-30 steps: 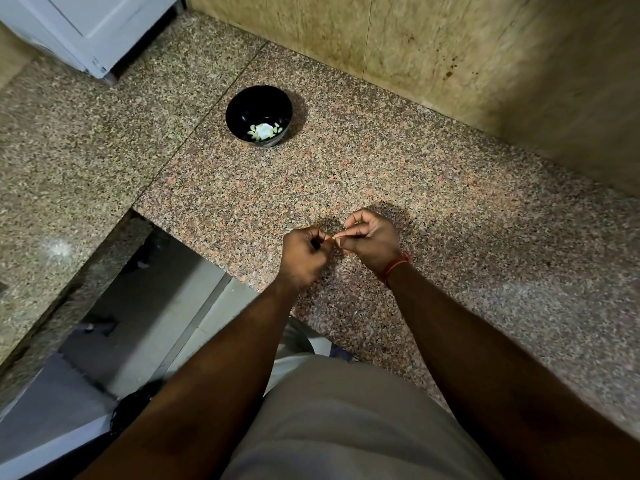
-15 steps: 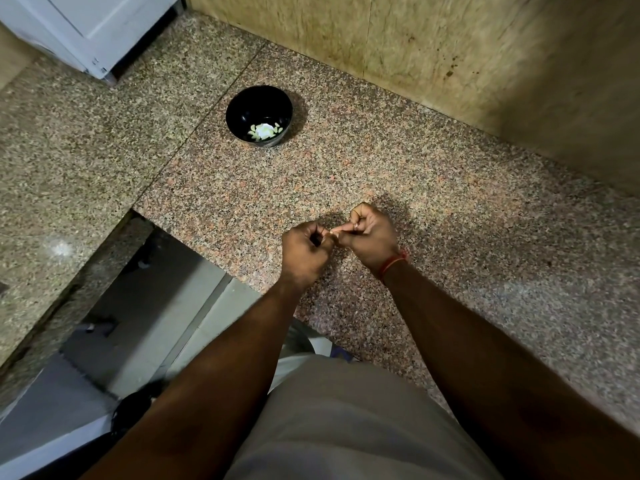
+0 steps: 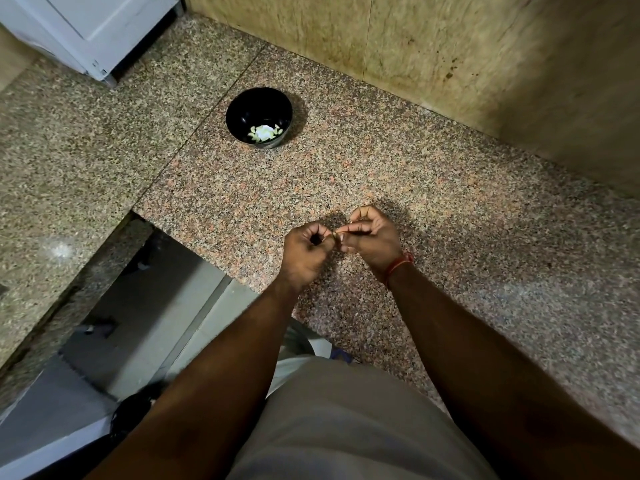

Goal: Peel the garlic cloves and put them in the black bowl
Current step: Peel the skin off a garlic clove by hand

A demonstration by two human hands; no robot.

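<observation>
Black bowl (image 3: 259, 116), with peeled cloves, is seen at 11 o'clock. One garlic clove (image 3: 335, 233) is still pinched between left hand (image 3: 306, 251) and right hand (image 3: 372, 237); peeling goes on.

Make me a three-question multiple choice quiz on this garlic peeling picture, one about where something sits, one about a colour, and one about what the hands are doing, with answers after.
1. Where does the black bowl stand?
A. On the granite counter, beyond the hands
B. On the floor
C. In the person's lap

2. What colour is the band on the right wrist?
A. Blue
B. Red
C. White

3. What are the left hand and right hand doing?
A. Lying flat on the counter
B. Lifting the bowl
C. Pinching a small garlic clove between them

Answers: 1 A, it sits on the speckled stone near the wall. 2 B, a red thread shows. 3 C, curled fingertips meet on the clove.
</observation>
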